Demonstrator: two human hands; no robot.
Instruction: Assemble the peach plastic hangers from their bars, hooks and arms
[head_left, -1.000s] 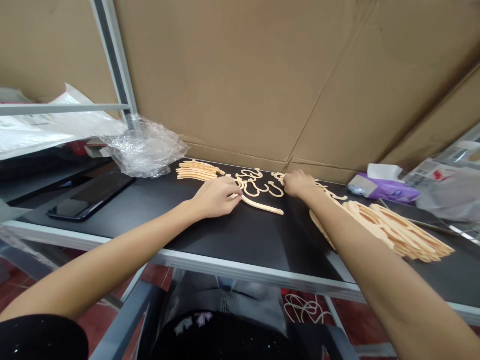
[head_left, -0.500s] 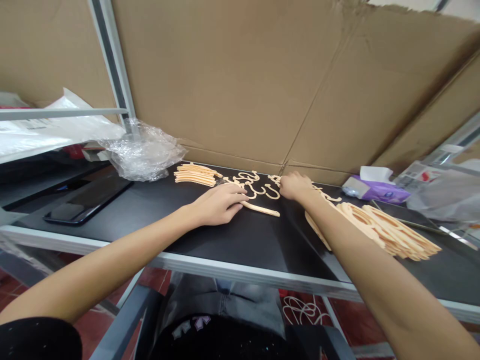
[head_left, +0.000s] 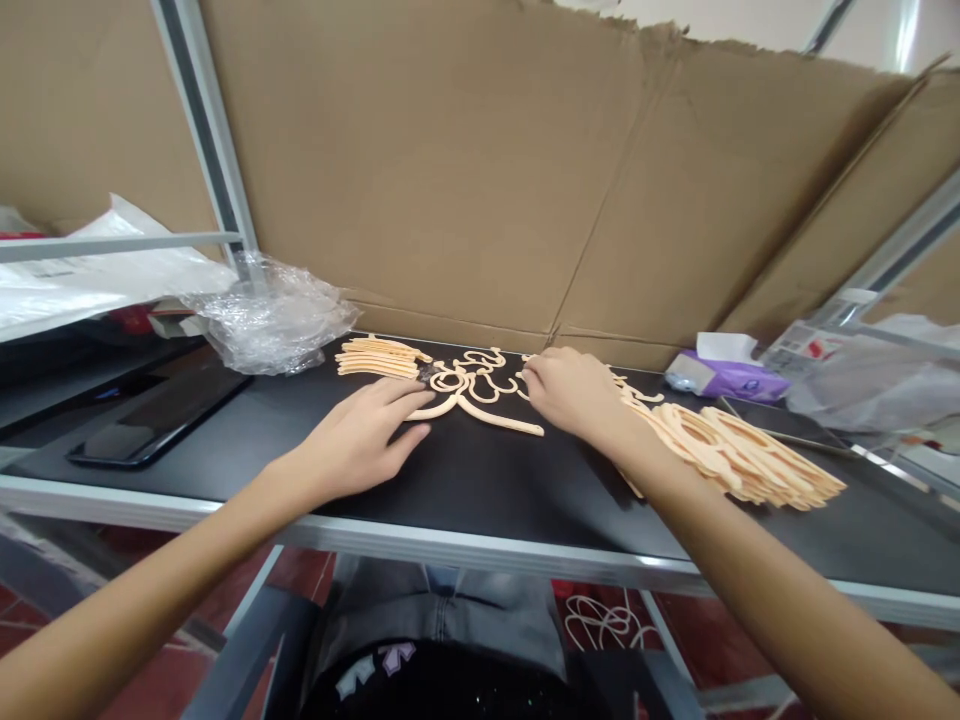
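Observation:
A beige clothes hanger point(head_left: 499, 418) with a ringed middle lies on the black tabletop. My left hand point(head_left: 367, 435) is over its left end, thumb apart from stretched fingers; whether it touches the hanger is unclear. My right hand point(head_left: 566, 390) reaches down among loose beige hooks at the back, fingers bent together and tips hidden. Several curved hook pieces point(head_left: 491, 388) lie between the hands. Left of them is a row of slim beige bars point(head_left: 381, 357). A stack of beige hanger parts point(head_left: 750, 455) rests beside my right forearm.
A dark phone-like slab point(head_left: 150, 415) lies at the left. Behind it sits crumpled clear plastic point(head_left: 277, 315). A purple tissue pack point(head_left: 739, 380) and a clear bag point(head_left: 862, 380) stand at the right. Cardboard point(head_left: 420, 180) walls the back; a metal rail point(head_left: 480, 555) edges the front.
My left hand has drawn back to the left, uncovering the hanger's ringed middle. My right hand stays by the hooks at the back. The view has shifted slightly.

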